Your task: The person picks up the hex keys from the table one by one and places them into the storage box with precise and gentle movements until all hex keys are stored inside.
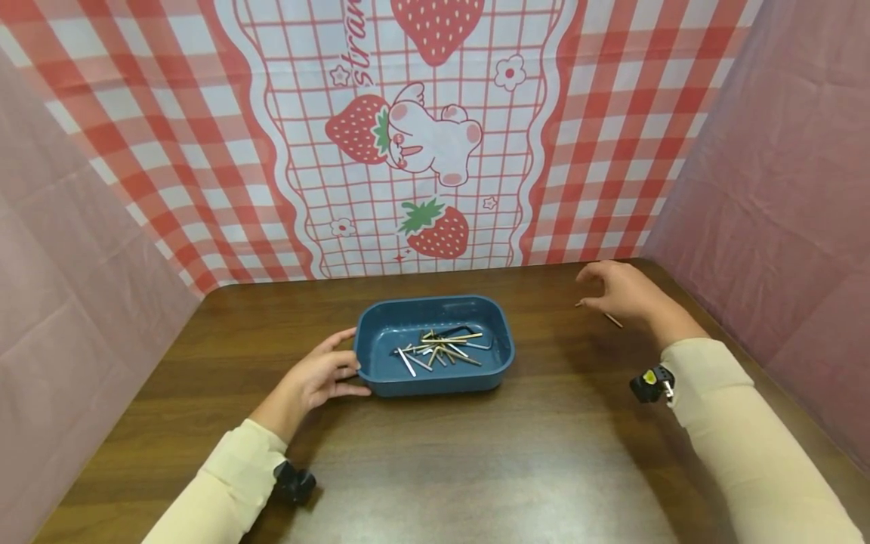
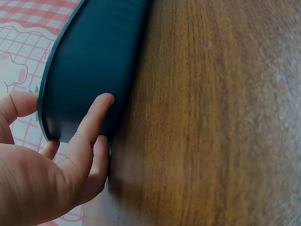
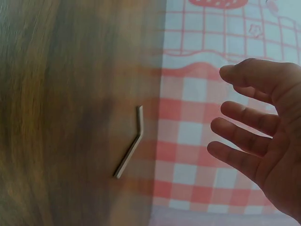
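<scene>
A blue rectangular bin (image 1: pixel 435 387) stands on the table, holding several metal hex keys (image 1: pixel 442 347) in gold, silver and black tones. My left hand (image 1: pixel 325 372) grips the bin's left end, with its thumb and fingers spread around the corner; the left wrist view shows the fingertips (image 2: pixel 106 100) against the wall. At the far right, my right hand (image 1: pixel 621 291) hovers over a loose bronze hex key (image 1: pixel 614 320) on the table. The right wrist view shows that bent hex key (image 3: pixel 136 141) apart from the hand, whose fingers are spread and hold nothing.
The brown wooden table (image 1: pixel 462 468) reaches to a red-checked strawberry cloth (image 1: pixel 598 151) hanging behind it. Pink cloth walls (image 1: pixel 768 227) rise at both sides. Black wrist cameras (image 1: pixel 652 384) are strapped by the sleeves.
</scene>
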A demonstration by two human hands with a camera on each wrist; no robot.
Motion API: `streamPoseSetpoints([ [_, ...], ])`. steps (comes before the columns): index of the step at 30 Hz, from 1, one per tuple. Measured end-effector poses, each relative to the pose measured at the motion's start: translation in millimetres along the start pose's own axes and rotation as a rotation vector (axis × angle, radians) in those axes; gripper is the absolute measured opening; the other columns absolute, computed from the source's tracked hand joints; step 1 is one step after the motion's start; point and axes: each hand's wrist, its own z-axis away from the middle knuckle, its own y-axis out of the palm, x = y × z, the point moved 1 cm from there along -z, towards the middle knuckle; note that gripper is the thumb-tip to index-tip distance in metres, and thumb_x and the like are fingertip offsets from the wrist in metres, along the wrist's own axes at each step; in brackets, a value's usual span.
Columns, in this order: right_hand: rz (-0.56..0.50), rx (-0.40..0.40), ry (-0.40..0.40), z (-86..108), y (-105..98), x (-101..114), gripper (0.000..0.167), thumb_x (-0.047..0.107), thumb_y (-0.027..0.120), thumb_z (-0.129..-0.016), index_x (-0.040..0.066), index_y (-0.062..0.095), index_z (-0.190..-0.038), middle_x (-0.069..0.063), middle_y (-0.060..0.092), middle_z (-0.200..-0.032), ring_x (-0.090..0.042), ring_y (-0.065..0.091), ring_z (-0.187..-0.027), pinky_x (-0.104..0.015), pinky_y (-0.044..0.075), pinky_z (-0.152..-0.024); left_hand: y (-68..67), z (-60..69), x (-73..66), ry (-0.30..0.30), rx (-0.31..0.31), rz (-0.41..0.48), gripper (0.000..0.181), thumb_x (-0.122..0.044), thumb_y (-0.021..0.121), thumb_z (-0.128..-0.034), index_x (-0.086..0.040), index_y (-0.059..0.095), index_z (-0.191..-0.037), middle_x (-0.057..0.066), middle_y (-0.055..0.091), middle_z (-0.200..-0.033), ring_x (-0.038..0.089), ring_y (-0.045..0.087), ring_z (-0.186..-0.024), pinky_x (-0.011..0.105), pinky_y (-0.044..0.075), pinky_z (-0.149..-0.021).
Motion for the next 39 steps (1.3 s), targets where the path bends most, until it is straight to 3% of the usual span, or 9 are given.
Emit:
streamPoseSetpoints([
  [6,0.0,0.024,0.047,-5.5,5.7,-15.2,0.04,0.01,0.077,-0.076,-0.006,0.065,-0.111,-0.026,0.063,-0.112,-0.042,0.059,-0.101,-0.058,0.047,-0.086,-0.5,0.1,-0.2,-0.001,0.003,-0.001,0.077,0.007,0.048,-0.0824,-0.013,0.024,-0.153,0.023,0.049,-0.113,0.03,0.059,-0.096,0.058,0.055,-0.081],
  [13,-0.009,0.089,0.107,-13.2,20.7,-36.9,0.043,0.007,0.075,-0.077,-0.007,0.063,-0.115,-0.028,0.062,-0.112,-0.032,0.054,-0.082,-0.052,0.048,-0.079,-0.7,0.0,-0.7,-0.002,0.003,-0.006,0.077,0.007,0.048,-0.0821,-0.013,0.024,-0.153,0.024,0.048,-0.115,0.03,0.059,-0.096,0.058,0.055,-0.081],
  [20,-0.023,0.13,0.181,-17.6,30.8,-46.5,0.04,0.005,0.071,-0.077,-0.009,0.062,-0.113,-0.031,0.062,-0.111,-0.043,0.059,-0.1,-0.059,0.047,-0.087,-0.9,0.1,-0.6,0.0,0.005,-0.004,0.079,0.007,0.049,-0.0806,-0.013,0.024,-0.153,0.023,0.048,-0.114,0.03,0.059,-0.096,0.057,0.055,-0.081],
  [29,0.006,0.144,0.222,-23.4,45.8,-58.0,0.033,0.0,0.065,-0.071,-0.009,0.066,-0.103,-0.021,0.066,-0.092,-0.037,0.061,-0.088,-0.055,0.05,-0.081,-0.1,0.2,0.7,0.004,0.01,0.001,0.079,0.007,0.049,-0.0799,-0.013,0.024,-0.152,0.021,0.051,-0.11,0.029,0.059,-0.095,0.057,0.056,-0.08],
  [39,0.098,0.177,0.254,-30.0,54.6,-56.8,0.025,-0.005,0.063,-0.076,-0.006,0.069,-0.099,-0.024,0.066,-0.1,-0.039,0.061,-0.092,-0.057,0.051,-0.08,-0.4,-0.5,0.9,0.008,0.005,-0.006,0.081,0.008,0.049,-0.0783,-0.012,0.025,-0.152,0.021,0.052,-0.108,0.029,0.059,-0.093,0.057,0.056,-0.079],
])
